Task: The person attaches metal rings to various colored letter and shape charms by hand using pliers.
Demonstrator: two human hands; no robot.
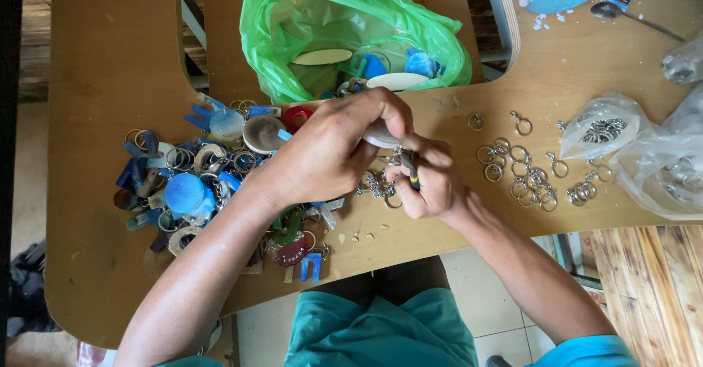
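Head view: left hand grips a pale oval wooden tag at table centre. Right hand touches it, clenched around a small dark-handled tool; short metal chain hangs below. Left: pile of finished blue and wooden keychains. Far: green plastic bag holding more pieces. Right: loose metal split rings, clear plastic bags on brown wooden table.
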